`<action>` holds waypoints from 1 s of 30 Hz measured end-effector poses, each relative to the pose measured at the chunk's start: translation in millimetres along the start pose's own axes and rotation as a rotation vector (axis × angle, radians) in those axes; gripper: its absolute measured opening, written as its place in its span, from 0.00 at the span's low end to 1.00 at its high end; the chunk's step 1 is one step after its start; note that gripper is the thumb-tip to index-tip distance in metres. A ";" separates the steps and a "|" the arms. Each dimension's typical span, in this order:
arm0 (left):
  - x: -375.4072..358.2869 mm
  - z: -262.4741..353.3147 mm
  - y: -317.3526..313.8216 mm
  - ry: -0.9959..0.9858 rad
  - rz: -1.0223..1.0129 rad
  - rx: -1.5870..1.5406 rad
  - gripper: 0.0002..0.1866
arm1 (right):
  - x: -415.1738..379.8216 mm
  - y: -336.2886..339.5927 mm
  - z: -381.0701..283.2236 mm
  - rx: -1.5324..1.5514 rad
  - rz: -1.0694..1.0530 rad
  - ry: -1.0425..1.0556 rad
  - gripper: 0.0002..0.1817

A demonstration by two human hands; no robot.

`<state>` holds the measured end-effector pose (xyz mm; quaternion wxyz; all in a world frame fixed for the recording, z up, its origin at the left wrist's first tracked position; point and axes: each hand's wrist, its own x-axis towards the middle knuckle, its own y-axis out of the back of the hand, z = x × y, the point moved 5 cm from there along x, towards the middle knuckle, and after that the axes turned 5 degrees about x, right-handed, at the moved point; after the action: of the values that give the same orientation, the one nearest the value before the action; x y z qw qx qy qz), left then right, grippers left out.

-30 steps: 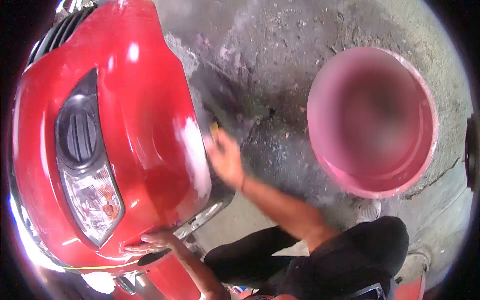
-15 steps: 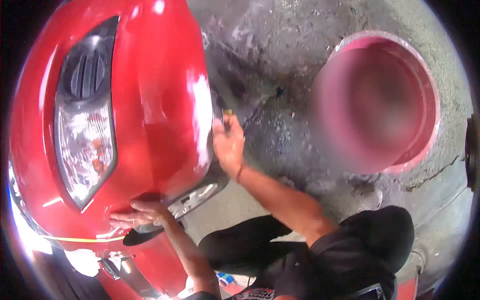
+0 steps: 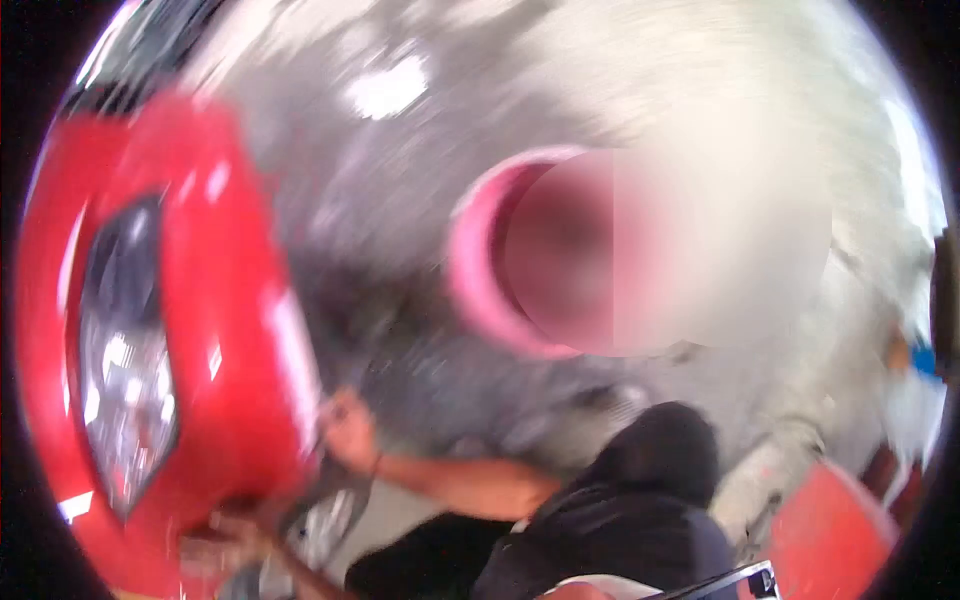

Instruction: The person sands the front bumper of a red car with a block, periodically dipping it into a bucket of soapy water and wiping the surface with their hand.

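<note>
The front of a red car (image 3: 235, 370) fills the left side of the head view, with its clear headlight (image 3: 130, 370) set in the bodywork. My left hand (image 3: 225, 545), smeared by motion, lies against the lower red panel with its fingers stretched out. My right hand (image 3: 348, 430) is beside the outer edge of the red panel, its fingers curled closed. Whatever is in those fingers is too small and blurred to name. Below and between the hands, part of a wheel (image 3: 325, 525) shows.
A round pink tub (image 3: 475, 260) stands on the grey concrete floor (image 3: 400, 170), partly covered by a blurred patch. My dark-clothed knee (image 3: 660, 445) is at lower centre. A red object (image 3: 830, 530) lies at lower right, with a flat dark-and-silver thing (image 3: 750, 585) near my body.
The view has swung right, so the car, both hands and the tub appear farther left, and the car and hands lower. My left hand stays on the panel; my right stays closed by its edge.
</note>
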<state>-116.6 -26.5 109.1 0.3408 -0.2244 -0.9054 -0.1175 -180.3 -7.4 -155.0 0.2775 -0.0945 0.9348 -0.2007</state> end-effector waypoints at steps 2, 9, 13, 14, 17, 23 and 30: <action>17.4 35.4 -10.9 -0.129 -0.104 -0.227 0.27 | 34.8 3.6 -26.1 -0.150 -0.221 -0.392 0.18; -20.1 242.0 -100.6 -1.097 -0.945 -0.204 0.24 | 119.2 75.0 -158.4 0.230 0.227 0.205 0.16; 11.7 270.8 -106.0 -0.988 -0.888 -0.160 0.25 | 99.4 112.4 -179.6 0.313 0.232 0.224 0.19; 17.2 273.1 -105.3 -0.966 -0.874 -0.160 0.25 | 89.7 114.1 -180.9 0.298 0.259 0.232 0.19; 27.3 283.2 -92.4 -0.917 -0.830 -0.176 0.25 | 80.5 115.2 -176.3 0.257 0.170 0.271 0.21; 44.8 314.4 -49.2 -0.867 -0.758 -0.212 0.26 | 68.4 96.5 -170.7 0.251 -0.002 0.201 0.17; 58.0 339.0 -22.3 -0.832 -0.725 -0.242 0.28 | 69.9 100.6 -181.0 0.152 -0.030 0.230 0.20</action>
<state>-357.5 96.9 -104.3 -0.1350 0.0362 -0.9627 -0.2315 -345.5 121.5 -93.1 0.1717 -0.0637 0.9410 -0.2846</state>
